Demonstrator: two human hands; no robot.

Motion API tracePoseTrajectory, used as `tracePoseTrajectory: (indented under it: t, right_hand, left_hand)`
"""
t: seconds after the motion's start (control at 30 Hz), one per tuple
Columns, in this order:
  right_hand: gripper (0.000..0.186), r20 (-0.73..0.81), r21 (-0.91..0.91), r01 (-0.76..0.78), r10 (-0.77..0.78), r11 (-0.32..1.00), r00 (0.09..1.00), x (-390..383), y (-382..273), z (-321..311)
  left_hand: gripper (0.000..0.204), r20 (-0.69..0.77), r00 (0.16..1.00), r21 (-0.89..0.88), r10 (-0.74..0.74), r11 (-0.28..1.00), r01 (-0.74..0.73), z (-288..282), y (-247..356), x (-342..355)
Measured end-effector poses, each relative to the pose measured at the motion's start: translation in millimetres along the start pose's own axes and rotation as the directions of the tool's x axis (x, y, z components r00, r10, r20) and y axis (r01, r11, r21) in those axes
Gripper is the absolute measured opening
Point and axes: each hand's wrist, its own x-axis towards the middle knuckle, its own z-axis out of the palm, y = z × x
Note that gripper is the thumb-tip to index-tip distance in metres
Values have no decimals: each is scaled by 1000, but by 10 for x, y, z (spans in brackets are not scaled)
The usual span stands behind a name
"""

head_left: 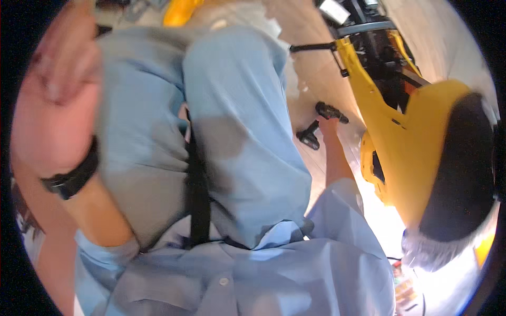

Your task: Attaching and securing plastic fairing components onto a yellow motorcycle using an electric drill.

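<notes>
My right hand [328, 120] grips a black cordless drill [332, 112] low over the floor beside my knee; its battery base points left. On the far left, raised beside my light-blue trouser leg, is my left hand [66, 89], with a black watch [71, 176] on the wrist; motion blur hides whether its fingers hold anything. A yellow and black scooter-like machine [416, 137] with a black seat pad [458, 168] stands close to the right of the drill.
The pale wooden floor [311, 79] shows between my legs and the machine. A yellow object [179, 10] and some grey items lie beyond my knees at the top. Small items and a cable [406, 284] are at the lower right.
</notes>
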Motion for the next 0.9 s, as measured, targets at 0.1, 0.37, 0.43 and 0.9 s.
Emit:
tracePoseTrajectory:
  t: [0.1,0.37,0.43,0.9]
  right_hand:
    - [54,129,159,270,-292,949,948,-494,-541,-767]
    - [26,-263,542,729,-739,419,620,-2863,-1280,-3002]
    - [18,-574,171,904,-706,392,414,-3413,-1033,-3454]
    - [49,-955,191,194,136,962,262,-3005,729,-4580]
  left_hand:
    - [26,-112,990,-36,83,995,-88,277,-31,-128]
    - [29,-36,986,17,164,986,-163,732,797,-113]
    - [32,-26,972,103,235,967,-231,723,1114,-82]
    - [38,-383,437,716,814,560,-416,1346,3069,180]
